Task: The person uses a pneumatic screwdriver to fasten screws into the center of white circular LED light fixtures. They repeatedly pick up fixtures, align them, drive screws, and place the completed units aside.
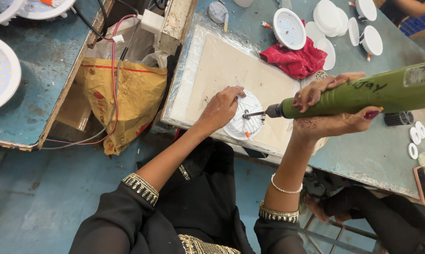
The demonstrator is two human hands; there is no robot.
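Driving a screw, by the look of it, head view only. Left hand (222, 109) lies flat over a round white lamp housing (244, 123), fingers pressed together and curled on its top edge, pinning it to the pale work board (222, 66) near the board's front edge. Right hand (330, 106) is wrapped around a green powered screwdriver (363, 91), fingers closed on the barrel, thumb underneath. The driver lies almost level, and its bit (255, 113) touches the housing's rim fitting just beside the left fingertips.

My read on doing this well: keep the bit in line with the screw axis, push along the barrel, and hold the housing down hard so it doesn't spin. Fingertips sit very near the bit, so a slip is the main risk.

Around it: red cloth (295, 60) and more white lamp discs (330, 19) further back on the blue-grey table (363, 155), a yellow sack (127, 94) in the gap to the left. Another person's arm (415, 7) shows at top right, well apart.
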